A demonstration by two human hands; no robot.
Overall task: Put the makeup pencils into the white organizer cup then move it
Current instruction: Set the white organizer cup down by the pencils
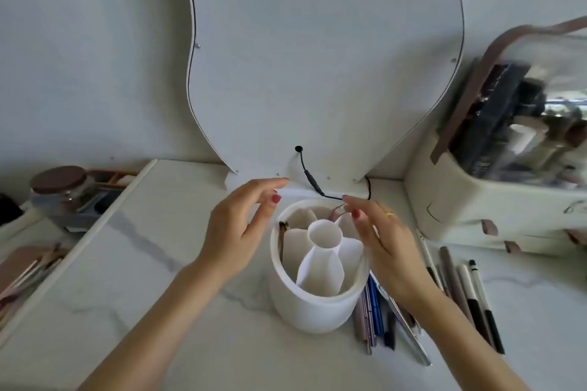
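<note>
Cup (313, 305) between open left hand (236, 232) and open right hand (386, 251), untouched.

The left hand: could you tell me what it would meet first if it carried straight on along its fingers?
Probably the white wall-mounted panel; the left hand points up and away, though depth is unclear.

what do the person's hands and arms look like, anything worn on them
Both forearms are bare, no sleeves in view. The left hand and right hand have red-polished nails. The right hand wears a thin gold ring on one finger. No watch or bracelet shows.
</note>
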